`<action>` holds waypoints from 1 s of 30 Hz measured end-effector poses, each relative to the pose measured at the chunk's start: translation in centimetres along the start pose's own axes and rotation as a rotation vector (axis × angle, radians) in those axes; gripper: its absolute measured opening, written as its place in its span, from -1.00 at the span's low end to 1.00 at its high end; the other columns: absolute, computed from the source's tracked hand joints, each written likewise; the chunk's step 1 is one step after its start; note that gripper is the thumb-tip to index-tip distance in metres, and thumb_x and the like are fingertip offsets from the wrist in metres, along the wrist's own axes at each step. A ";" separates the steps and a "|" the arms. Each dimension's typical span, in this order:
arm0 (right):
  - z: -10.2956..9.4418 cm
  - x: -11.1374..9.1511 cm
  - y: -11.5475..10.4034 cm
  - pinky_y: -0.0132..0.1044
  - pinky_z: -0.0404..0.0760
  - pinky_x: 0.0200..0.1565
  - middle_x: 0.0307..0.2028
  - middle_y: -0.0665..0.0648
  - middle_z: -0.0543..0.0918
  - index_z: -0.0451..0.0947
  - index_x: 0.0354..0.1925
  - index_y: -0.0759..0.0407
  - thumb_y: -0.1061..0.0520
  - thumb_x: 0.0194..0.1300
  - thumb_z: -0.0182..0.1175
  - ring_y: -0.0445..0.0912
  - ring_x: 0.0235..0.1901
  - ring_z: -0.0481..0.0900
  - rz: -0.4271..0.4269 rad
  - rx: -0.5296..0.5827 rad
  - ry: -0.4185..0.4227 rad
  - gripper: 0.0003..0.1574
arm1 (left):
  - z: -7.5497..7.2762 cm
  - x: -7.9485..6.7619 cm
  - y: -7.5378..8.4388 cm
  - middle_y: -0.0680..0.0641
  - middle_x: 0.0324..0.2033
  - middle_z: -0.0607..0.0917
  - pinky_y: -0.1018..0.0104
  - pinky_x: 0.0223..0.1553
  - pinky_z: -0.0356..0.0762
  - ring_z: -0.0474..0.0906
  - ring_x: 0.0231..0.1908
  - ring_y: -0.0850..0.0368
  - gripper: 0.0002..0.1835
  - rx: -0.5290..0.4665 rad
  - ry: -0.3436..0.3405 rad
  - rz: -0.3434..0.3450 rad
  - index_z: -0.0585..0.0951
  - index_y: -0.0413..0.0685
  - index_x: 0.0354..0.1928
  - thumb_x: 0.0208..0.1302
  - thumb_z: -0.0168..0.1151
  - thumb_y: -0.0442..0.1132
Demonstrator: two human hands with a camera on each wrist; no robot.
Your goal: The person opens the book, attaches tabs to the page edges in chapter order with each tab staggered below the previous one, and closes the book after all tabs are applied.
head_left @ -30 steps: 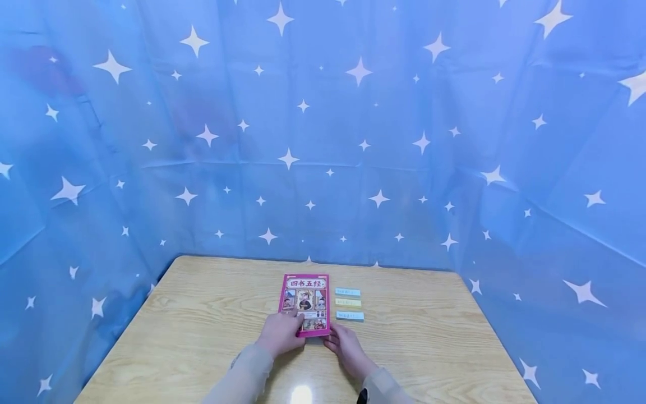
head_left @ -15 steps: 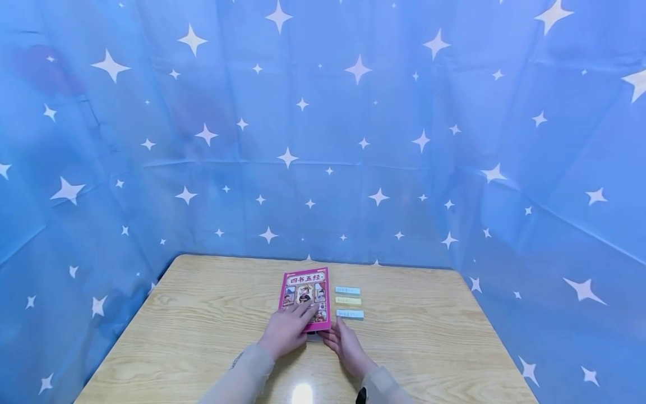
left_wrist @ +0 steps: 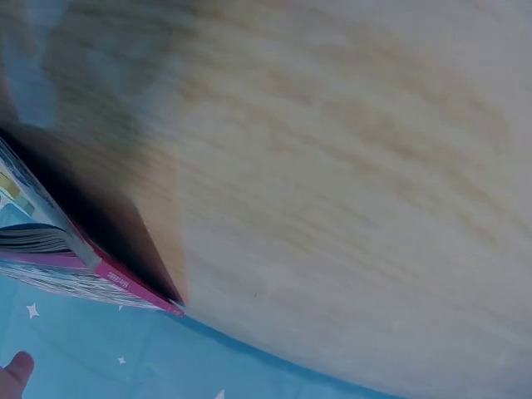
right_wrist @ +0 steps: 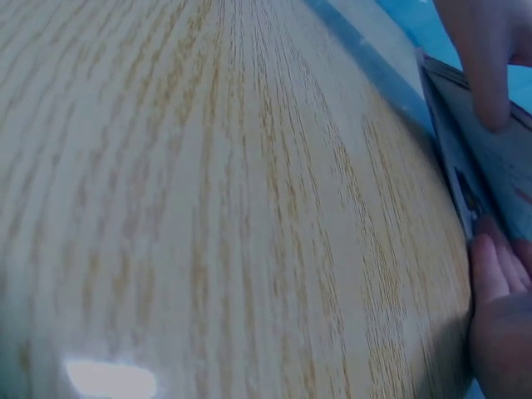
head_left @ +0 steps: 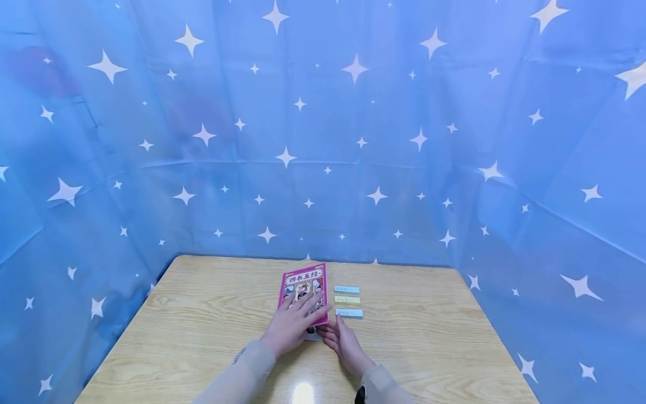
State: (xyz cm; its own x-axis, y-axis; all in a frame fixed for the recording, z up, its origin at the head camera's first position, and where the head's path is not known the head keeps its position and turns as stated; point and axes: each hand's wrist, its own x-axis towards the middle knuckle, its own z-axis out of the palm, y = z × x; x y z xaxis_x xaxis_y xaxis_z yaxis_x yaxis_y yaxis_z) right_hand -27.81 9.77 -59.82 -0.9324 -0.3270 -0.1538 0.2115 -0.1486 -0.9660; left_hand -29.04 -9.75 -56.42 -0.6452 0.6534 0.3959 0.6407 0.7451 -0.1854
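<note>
A pink-covered picture book (head_left: 304, 276) lies on the wooden table, its front lifted and tilted. My left hand (head_left: 289, 328) rests on the cover, fingers spread and straight. At the lower right corner is my right hand (head_left: 347, 343), its fingers in the gap beneath the raised part, thumb outside. In the left wrist view the book's pink spine (left_wrist: 133, 283) and a gap between its pages show. The right wrist view has the right hand (right_wrist: 503, 332) at the opened edge, with a finger of the other hand (right_wrist: 489, 83) above. Where the left thumb lies is hidden.
Beside the book's right edge are two pale blue sticky notes (head_left: 347, 289) (head_left: 349, 313) and a yellow sticky note (head_left: 347, 301), all bearing handwriting. Behind the wooden table (head_left: 212, 314) hangs a blue curtain (head_left: 323, 134) with white stars.
My left hand has slid up and right over the cover, its fingers spreading. The front of the book has risen and skewed, exposing what lies beneath. My right hand has stayed nearly in place.
</note>
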 end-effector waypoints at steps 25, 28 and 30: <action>0.4 -0.4 -0.4 -0.05 0.43 0.23 0.15 0.51 0.46 0.13 0.28 0.68 -0.13 0.60 -0.54 0.21 0.19 0.46 -0.007 0.018 0.007 -0.13 | -1.0 0.0 -1.6 0.06 0.51 -0.05 -0.09 0.42 -0.05 -0.06 0.46 0.05 -0.10 0.486 0.026 0.324 0.28 0.36 0.43 0.00 0.36 -0.30; 0.4 -0.3 -0.3 -0.06 0.43 0.23 0.16 0.52 0.45 0.14 0.27 0.68 -0.12 0.60 -0.53 0.22 0.20 0.45 -0.002 0.021 0.009 -0.14 | -1.3 0.0 -1.7 0.07 0.51 -0.06 -0.13 0.42 -0.12 -0.10 0.47 0.05 -0.18 0.524 0.001 0.334 0.33 0.34 0.41 0.06 0.35 -0.23; 0.3 -0.3 -0.3 -0.07 0.44 0.22 0.17 0.52 0.44 0.16 0.27 0.67 -0.10 0.60 -0.53 0.22 0.21 0.44 0.002 0.019 0.009 -0.16 | -1.4 0.0 -1.7 0.07 0.51 -0.06 -0.13 0.42 -0.09 -0.11 0.47 0.06 -0.22 0.537 -0.009 0.335 0.34 0.32 0.40 0.09 0.33 -0.21</action>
State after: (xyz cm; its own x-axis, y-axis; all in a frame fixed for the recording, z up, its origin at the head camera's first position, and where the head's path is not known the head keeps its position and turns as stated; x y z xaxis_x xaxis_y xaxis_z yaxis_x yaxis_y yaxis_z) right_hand -27.46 9.60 -59.42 -0.9346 -0.3190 -0.1572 0.2183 -0.1657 -0.9617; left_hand -29.53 -11.26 -54.82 -0.4510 0.8620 0.2313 0.5121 0.4622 -0.7240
